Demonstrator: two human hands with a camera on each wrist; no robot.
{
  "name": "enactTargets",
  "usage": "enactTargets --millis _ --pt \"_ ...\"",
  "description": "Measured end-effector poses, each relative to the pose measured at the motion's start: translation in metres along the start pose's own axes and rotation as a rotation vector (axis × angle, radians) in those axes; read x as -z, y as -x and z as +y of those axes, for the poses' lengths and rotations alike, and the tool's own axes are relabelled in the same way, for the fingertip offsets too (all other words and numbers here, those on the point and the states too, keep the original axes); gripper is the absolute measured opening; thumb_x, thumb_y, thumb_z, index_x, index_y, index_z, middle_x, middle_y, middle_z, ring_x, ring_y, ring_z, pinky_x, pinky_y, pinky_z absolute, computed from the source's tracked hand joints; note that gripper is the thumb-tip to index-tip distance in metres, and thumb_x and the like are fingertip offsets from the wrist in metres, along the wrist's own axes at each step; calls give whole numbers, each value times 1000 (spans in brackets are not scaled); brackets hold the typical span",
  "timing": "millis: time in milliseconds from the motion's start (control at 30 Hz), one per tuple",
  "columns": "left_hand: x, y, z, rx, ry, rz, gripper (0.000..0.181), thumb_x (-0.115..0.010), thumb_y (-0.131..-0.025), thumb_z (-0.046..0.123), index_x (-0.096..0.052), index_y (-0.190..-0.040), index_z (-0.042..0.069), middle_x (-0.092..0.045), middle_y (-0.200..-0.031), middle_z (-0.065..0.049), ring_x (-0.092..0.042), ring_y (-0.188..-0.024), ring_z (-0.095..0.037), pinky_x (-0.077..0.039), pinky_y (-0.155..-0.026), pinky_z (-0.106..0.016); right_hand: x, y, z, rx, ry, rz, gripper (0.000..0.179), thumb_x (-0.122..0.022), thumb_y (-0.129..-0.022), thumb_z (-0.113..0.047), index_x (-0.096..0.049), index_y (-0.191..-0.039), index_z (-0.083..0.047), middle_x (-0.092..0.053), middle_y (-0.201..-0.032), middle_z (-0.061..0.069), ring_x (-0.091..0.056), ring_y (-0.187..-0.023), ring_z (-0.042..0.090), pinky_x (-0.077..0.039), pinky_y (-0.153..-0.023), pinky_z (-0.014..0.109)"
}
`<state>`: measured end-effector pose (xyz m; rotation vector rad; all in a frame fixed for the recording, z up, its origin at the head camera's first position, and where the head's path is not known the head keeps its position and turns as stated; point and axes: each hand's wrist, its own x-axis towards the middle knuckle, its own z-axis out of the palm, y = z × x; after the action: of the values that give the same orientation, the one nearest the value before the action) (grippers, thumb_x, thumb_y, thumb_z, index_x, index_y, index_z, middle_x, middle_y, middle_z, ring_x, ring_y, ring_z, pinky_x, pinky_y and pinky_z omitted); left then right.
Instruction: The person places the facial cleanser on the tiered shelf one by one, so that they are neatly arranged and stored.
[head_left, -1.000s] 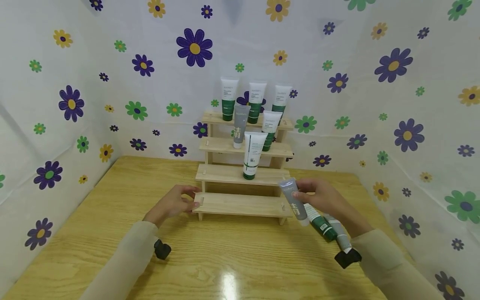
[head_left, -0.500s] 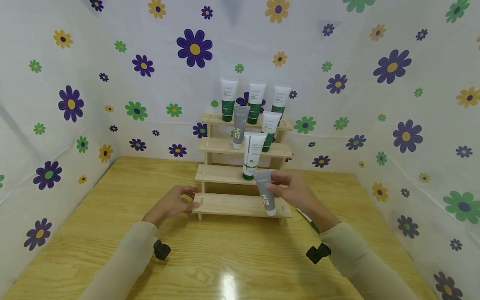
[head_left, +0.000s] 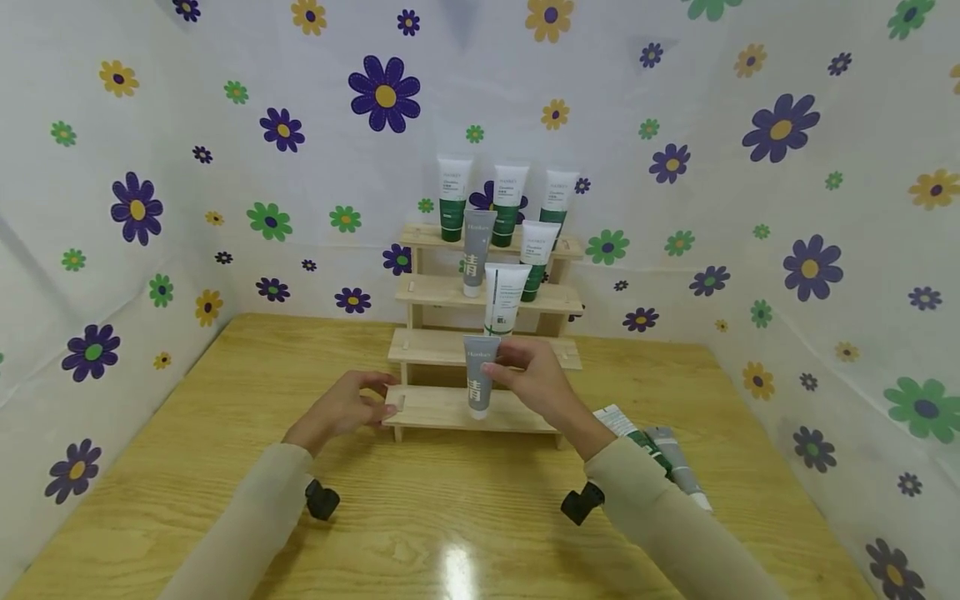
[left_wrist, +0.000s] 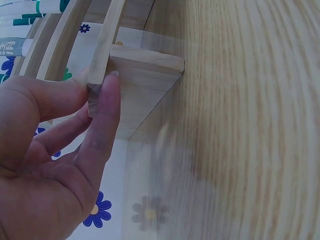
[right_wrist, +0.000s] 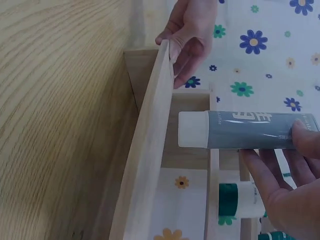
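Observation:
My right hand (head_left: pixel 536 379) holds a grey squeeze tube (head_left: pixel 477 371) between thumb and fingers, white cap down. The tube is over the lowest step of a wooden tiered rack (head_left: pixel 431 406); in the right wrist view a gap shows between its cap (right_wrist: pixel 193 129) and that board. My left hand (left_wrist: pixel 55 145) pinches the left end of the lowest board (left_wrist: pixel 102 60). Right behind the held tube, a white tube (head_left: pixel 506 296) stands on the step above, its base hidden. Higher up stand another grey tube (head_left: pixel 477 254) and a white-and-green tube (head_left: pixel 536 258).
Three white-and-green tubes, one of them at the left (head_left: pixel 453 200), line the top step. On the table (head_left: pixel 420 517) to the right lie a green-and-white tube (head_left: pixel 626 429) and a grey tube (head_left: pixel 678 462), partly behind my right sleeve. Flower-patterned cloth (head_left: pixel 300 192) walls the back and sides.
My right hand has carried the grey tube leftward from the rack's right end to over the middle of the lowest step, and the tube has turned more upright. My left hand stays put.

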<state>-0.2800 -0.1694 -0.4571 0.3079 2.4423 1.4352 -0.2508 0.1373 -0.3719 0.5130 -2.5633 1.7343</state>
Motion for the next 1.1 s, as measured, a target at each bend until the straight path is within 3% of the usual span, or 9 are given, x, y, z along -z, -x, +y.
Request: enactTargets --millis 200,467,700,933,1100 --pt "3 1 2 -14 -4 -3 51 -72 -96 6 -55 -143 -1 -55 -128 -26 -73 -89 -19 -66 -79 -37 -22 -11 -3 24 -49 -1 31 -72 -94 -1 -70 -125 -1 -74 -120 21 -72 -111 31 -63 -91 40" --pt "4 1 3 35 -12 9 50 -73 -96 8 -57 -143 3 -56 -132 -25 -71 -88 -19 -65 -79 -35 -44 -20 -1 46 -62 4 27 -73 -93 0 -72 -120 0 -75 -118 20 -73 -107 28 -64 -86 36" --pt "4 0 5 37 0 -1 50 -73 -95 7 -57 -143 3 -55 -133 -25 -72 -89 -19 -65 -79 -35 -52 -21 -1 21 -79 37 26 -73 -93 0 -73 -118 0 -75 -119 19 -73 -108 31 -64 -86 36" --pt "4 -1 6 22 -3 -12 51 -72 -96 8 -56 -143 1 -56 -130 -25 -72 -87 -18 -65 -79 -35 -55 -22 4 64 -94 33 25 -71 -93 2 -71 -119 3 -73 -121 21 -72 -110 33 -63 -87 35" --pt "4 -1 6 29 4 -14 50 -72 -96 8 -56 -143 1 -55 -131 -25 -71 -86 -18 -65 -80 -36 -58 -22 4 117 -72 18 26 -71 -93 3 -70 -120 5 -71 -123 22 -71 -114 37 -63 -92 40"
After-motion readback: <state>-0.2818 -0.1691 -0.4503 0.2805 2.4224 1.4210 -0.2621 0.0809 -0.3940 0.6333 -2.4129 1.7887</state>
